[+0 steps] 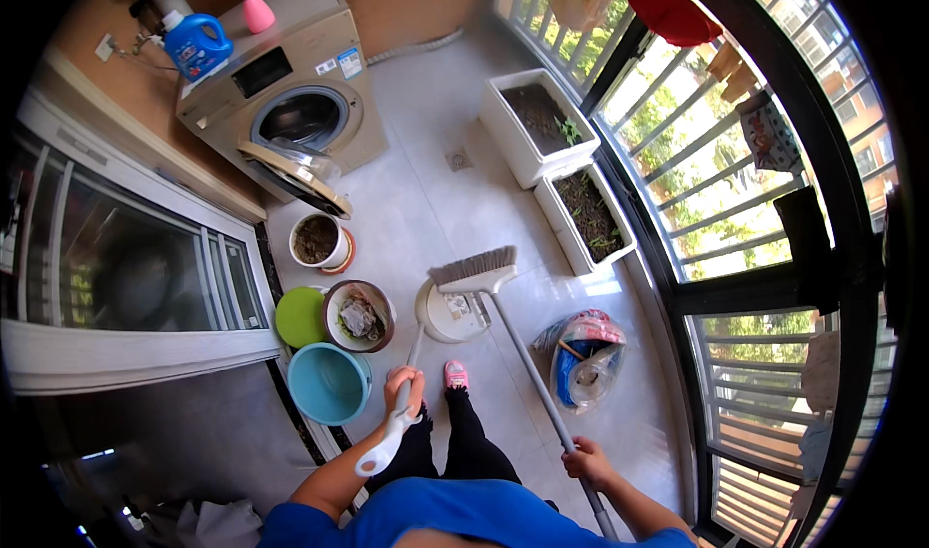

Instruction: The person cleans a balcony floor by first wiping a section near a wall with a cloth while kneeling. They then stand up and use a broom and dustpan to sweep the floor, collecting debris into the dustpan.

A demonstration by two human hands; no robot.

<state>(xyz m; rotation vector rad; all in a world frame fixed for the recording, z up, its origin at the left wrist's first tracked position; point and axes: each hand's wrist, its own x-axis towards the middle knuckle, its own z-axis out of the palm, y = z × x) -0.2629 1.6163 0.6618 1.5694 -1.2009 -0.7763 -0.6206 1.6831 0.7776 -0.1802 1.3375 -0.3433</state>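
My left hand (404,389) is closed round the white-and-grey handle of a long-handled dustpan (447,321), whose pan rests on the tiles ahead of my feet. On the right, my right hand (588,464) grips the grey pole of a broom (527,354). The broom's white head and grey bristles (476,265) lie over the far edge of the pan, with the bristles pointing away from me. Whether the bristles touch the pan or any dirt is in it, I cannot tell.
A washing machine (353,141) with its door swung open stands far left. Nearby are a plant pot (344,251), a brown-rimmed bucket (386,306), a green lid (298,316) and a blue bucket (329,408). White planters (527,166) line the windows; a plastic bag (605,354) lies right.
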